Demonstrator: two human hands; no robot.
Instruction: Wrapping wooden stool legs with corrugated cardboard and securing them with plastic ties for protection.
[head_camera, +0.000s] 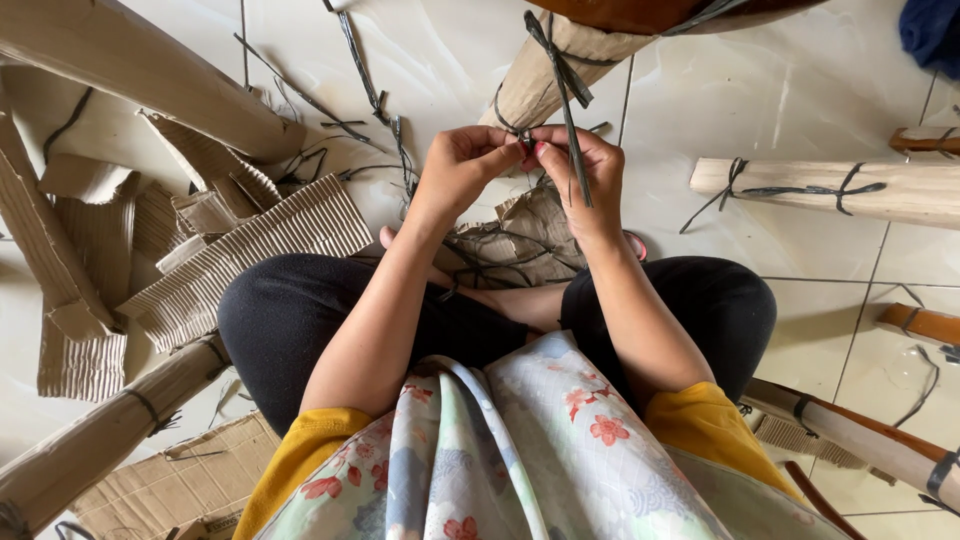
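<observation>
1. From up here I see both hands meeting at a black strap tied round a furniture leg wrapped in brown paper. I take that wrapped leg as my landmark.

2. The left hand has its grip pinched shut on the strap's knot, just at the near end of the wrapped leg. I judge it sits there to pin the knot steady.

3. The right hand is clenched on the same strap, fingers touching the left hand's fingertips. A loose tail of strap runs down past this hand.

4. The strap's free length lies nearly upright in the picture, leaning slightly; its top end forks just above the wrapped leg and its bottom end hangs below the right hand's knuckles.

5. The wrapped leg's long axis slants from the hands up and away to the right, toward a dark wooden frame at the picture's top edge. It is raised off the floor, which I reckon is why the hands work in the air rather than resting.

6. Left of the wrapped leg, torn corrugated cardboard lies in a heap on the floor, with cut strap pieces scattered between.

7. Right of the wrapped leg, well apart, a second wrapped piece lies flat, bound with straps.
</observation>
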